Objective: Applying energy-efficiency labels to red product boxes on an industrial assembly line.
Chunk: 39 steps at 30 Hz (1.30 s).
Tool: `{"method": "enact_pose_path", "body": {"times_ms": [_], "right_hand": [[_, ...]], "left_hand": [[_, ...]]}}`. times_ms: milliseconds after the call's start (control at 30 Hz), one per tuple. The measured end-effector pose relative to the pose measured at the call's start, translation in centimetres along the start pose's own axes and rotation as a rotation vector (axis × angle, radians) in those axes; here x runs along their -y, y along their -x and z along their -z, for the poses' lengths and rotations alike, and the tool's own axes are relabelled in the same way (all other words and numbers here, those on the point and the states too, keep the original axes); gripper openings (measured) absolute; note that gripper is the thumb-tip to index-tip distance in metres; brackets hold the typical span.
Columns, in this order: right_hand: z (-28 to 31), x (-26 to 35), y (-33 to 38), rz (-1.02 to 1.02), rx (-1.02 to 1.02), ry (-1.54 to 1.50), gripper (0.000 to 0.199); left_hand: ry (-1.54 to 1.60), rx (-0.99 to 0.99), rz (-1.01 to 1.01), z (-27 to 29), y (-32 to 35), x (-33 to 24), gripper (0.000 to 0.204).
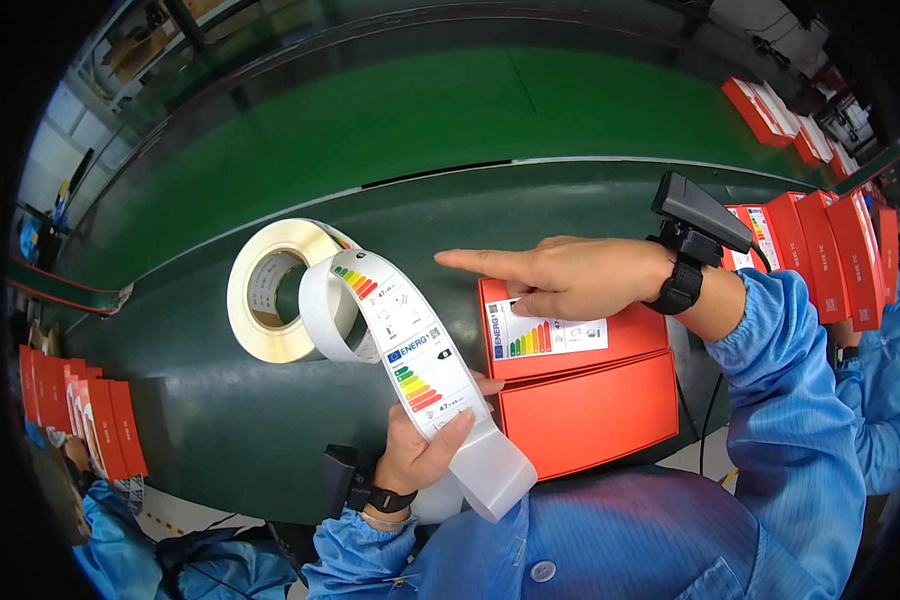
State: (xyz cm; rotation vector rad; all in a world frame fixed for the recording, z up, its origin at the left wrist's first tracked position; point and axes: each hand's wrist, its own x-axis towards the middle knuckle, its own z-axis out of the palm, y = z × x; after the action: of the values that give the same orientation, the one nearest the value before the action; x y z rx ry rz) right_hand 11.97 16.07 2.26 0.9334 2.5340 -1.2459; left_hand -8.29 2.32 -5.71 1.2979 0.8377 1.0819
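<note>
My left hand (pixel 425 445) grips a white label strip (pixel 410 355) that unwinds from a label roll (pixel 275 290) standing on the dark green bench. The strip carries labels with coloured bars. My right hand (pixel 560 275) rests on the upper of two orange boxes (pixel 590 400), index finger stretched out to the left. Its other fingers press a stuck-on coloured-bar label (pixel 545 337) on that box. Black devices are strapped to both wrists, with a scanner block (pixel 695 205) on the right one.
A green conveyor belt (pixel 420 120) runs behind the bench. A row of orange boxes (pixel 830 255) stands at the right, more lie at the far right on the belt (pixel 775 110), and another row (pixel 80 415) stands at the left. Co-workers' blue sleeves show at both sides.
</note>
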Motion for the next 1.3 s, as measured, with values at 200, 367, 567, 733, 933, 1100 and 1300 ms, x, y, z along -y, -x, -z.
{"method": "enact_pose_path", "body": {"times_ms": [200, 367, 567, 733, 933, 1100, 1300], "right_hand": [[0.2, 0.5, 0.1, -0.052, 0.007, 0.009, 0.071], [0.0, 0.2, -0.1, -0.047, 0.005, -0.012, 0.071], [0.2, 0.6, 0.1, -0.044, -0.014, 0.02, 0.071], [0.2, 0.6, -0.2, -0.057, -0.001, 0.021, 0.07], [0.1, 1.2, -0.3, -0.084, -0.01, 0.035, 0.072], [-1.5, 3.1, 0.3, -0.039, -0.128, 0.652, 0.068], [-3.1, 3.0, 1.0, -0.276, -0.365, 1.077, 0.054]], "left_hand": [[0.016, 0.0, 0.026, 0.1, 0.1, 0.3, 0.028], [0.017, 0.004, 0.016, 0.1, 0.2, 0.5, 0.03], [-0.008, 0.007, -0.009, 0.0, 0.2, 0.4, 0.029], [-0.002, 0.014, 0.007, 0.1, 0.2, 0.6, 0.03], [0.019, -0.019, 0.03, -0.2, 0.3, 0.3, 0.026], [-0.046, -0.031, 0.022, -0.4, 0.5, 0.3, 0.024], [-0.129, -0.059, 0.008, -0.4, 0.4, 0.2, 0.024]]}}
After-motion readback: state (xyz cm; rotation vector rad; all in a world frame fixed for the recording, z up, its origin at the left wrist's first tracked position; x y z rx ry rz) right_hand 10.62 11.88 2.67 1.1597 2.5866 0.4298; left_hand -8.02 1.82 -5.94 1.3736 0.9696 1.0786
